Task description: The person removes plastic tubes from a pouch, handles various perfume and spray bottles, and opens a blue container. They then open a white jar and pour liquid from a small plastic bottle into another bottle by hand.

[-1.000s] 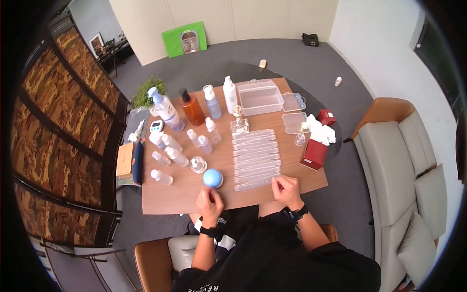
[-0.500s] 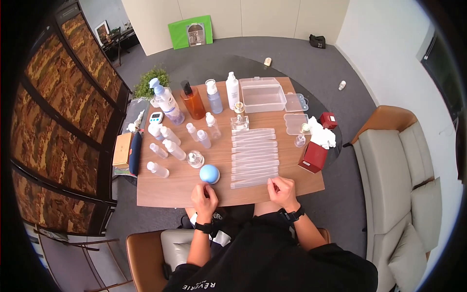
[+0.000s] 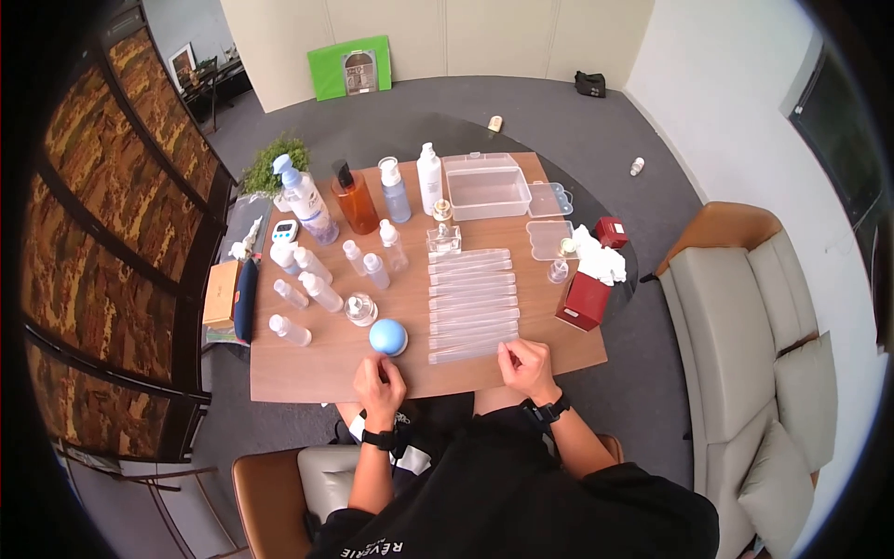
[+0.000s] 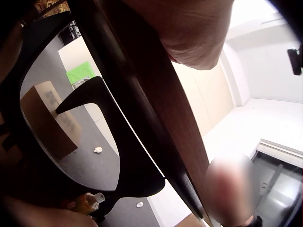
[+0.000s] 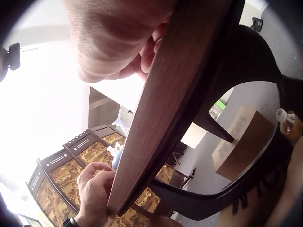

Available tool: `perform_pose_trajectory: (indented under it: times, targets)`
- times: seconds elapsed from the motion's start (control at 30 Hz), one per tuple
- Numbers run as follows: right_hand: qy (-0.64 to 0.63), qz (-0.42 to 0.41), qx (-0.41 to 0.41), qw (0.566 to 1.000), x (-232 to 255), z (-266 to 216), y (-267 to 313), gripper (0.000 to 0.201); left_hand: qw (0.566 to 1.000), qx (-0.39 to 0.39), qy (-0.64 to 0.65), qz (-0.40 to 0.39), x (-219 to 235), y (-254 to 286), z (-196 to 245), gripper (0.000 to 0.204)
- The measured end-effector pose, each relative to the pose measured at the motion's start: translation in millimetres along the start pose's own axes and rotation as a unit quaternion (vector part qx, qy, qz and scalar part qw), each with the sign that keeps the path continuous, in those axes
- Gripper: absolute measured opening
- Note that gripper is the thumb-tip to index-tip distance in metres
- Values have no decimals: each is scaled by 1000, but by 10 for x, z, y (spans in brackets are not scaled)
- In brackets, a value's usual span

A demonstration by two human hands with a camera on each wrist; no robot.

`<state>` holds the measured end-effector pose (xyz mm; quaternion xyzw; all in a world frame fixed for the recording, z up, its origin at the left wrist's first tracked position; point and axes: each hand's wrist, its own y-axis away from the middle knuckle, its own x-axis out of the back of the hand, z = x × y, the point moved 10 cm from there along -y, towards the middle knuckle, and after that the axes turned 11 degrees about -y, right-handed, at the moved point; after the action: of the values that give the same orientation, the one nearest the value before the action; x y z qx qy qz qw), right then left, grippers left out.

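Right hand (image 3: 527,363) fingers pinch the nearest tube (image 3: 473,351); left hand (image 3: 380,377), fingers curled, could nudge the ball (image 3: 387,336) at 12 o'clock rolling across the desk (image 3: 307,368).

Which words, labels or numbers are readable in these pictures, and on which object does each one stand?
"REV...": partial white letters on the person's black shirt, cut off at the frame edge.
Green board by the wall: its print is too small to read.
Bottle labels and white timer: blurred, unreadable.
Wrist views: no readable text.
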<state>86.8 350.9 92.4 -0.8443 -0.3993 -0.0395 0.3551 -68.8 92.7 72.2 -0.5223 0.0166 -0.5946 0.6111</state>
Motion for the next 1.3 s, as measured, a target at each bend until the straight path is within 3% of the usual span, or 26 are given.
perform_pose_trajectory:
  times: [0.57, 0.67, 0.7, 0.73, 0.8, 0.83, 0.9, 1.0, 1.3]
  targets:
    - [7, 4, -14, 1000, 16, 2, 5, 18, 1000, -15, 18, 11, 2, 13, -12, 10]
    - [13, -20, 39, 999, -13, -282, -139, 9, 1000, 9, 23, 13, 35, -17, -18, 11]
    - [44, -93, 22, 994, -106, -307, -180, 25, 1000, 2, 22, 9, 35, -22, -10, 11]
    - [41, -104, 29, 993, -121, -376, -252, 25, 1000, -4, 23, 5, 29, -19, 0, 12]
    - [122, -216, 63, 967, -280, -537, -373, 56, 999, 19, 26, 9, 31, -3, -40, 14]
    - [124, -224, 70, 964, -302, -528, -427, 56, 999, 12, 27, 10, 33, -11, -32, 14]
    - [164, -310, 42, 936, -478, -343, -453, 83, 999, 13, 27, 21, 40, -24, -11, 15]
    - [232, -391, 30, 890, -647, -185, -469, 95, 999, 26, 32, 6, 50, -23, -29, 16]
    - [273, -436, -10, 857, -783, 49, -589, 103, 998, 28, 37, 30, 96, -29, -30, 16]
